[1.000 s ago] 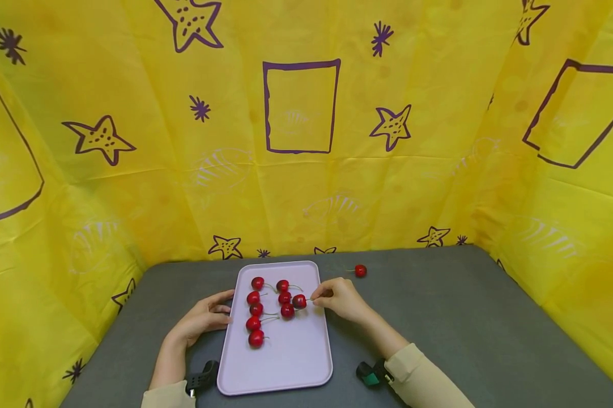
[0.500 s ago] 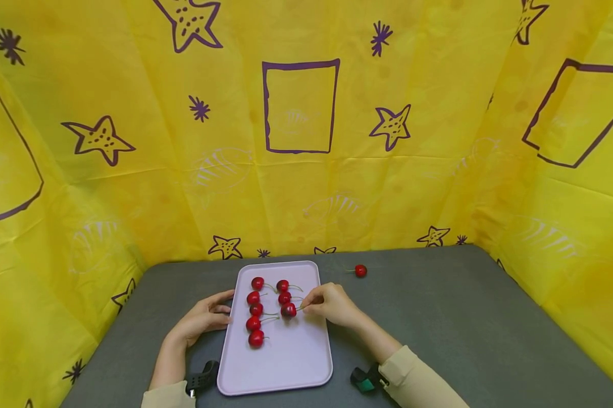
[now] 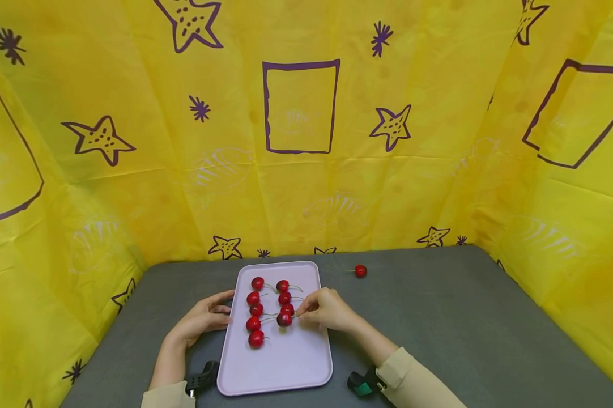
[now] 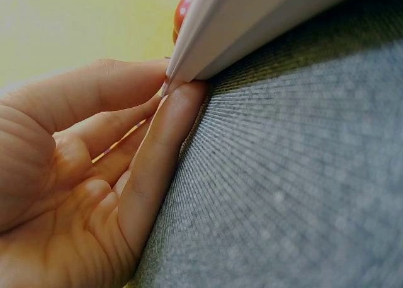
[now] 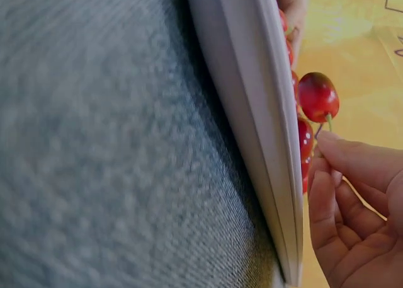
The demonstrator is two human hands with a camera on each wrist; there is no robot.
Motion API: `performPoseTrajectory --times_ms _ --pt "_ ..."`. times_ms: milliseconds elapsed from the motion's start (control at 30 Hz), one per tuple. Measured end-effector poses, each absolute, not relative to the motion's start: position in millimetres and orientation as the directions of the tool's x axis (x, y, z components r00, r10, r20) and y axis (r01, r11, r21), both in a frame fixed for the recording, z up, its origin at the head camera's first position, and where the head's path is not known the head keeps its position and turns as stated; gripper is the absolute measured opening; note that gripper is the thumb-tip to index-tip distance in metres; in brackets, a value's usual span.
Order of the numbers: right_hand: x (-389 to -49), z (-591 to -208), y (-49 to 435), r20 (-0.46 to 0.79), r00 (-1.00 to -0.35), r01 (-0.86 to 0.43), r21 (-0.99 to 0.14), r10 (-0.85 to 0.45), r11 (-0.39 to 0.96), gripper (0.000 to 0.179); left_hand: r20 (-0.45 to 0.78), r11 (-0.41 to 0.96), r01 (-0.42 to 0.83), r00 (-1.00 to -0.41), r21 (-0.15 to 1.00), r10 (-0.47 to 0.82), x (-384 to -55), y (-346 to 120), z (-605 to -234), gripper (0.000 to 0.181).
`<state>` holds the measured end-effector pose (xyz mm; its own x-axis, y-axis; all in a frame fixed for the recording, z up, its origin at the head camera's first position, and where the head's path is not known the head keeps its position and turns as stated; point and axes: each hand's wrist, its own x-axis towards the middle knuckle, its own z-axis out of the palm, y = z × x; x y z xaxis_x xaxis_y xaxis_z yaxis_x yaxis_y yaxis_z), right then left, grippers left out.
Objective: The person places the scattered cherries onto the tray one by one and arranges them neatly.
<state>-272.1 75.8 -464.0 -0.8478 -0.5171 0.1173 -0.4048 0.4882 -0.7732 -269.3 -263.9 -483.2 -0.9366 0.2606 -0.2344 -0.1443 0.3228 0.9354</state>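
Observation:
Thumb and fingertip of my right hand [image 3: 328, 310] pinch the green stem of a red cherry [image 3: 284, 319]. That cherry is over the pale tray [image 3: 286, 371], beside the lower end of a short column of cherries; the right wrist view shows the cherry [image 5: 318, 96] hanging out from the fingertips. Another column of several cherries [image 3: 256, 339] lies on the tray's left half, stems pointing right. At the tray's left edge, my left hand [image 3: 204, 318] touches the rim with fairly straight fingers. Close up, its thumb and a finger [image 4: 157, 149] meet the tray wall.
One loose cherry [image 3: 360, 271] lies on the dark grey table [image 3: 429, 317], behind and right of the tray. A yellow cloth [image 3: 306, 198] with purple star drawings rises around the back and sides. Black bands [image 3: 361, 384] sit at both wrists.
My right hand has brought the cherry left and toward the near side, from right of the second column to its lower end. The left hand and tray have stayed put.

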Motion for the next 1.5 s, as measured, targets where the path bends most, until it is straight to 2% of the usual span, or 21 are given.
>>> performPoseTrajectory --times_ms 1500 --pt "-270.8 -471.7 72.4 0.095 -0.846 -0.416 -0.733 -0.525 0.538 0.003 -0.239 0.335 -0.149 -0.94 0.93 0.243 -268.8 -263.1 -481.1 0.078"
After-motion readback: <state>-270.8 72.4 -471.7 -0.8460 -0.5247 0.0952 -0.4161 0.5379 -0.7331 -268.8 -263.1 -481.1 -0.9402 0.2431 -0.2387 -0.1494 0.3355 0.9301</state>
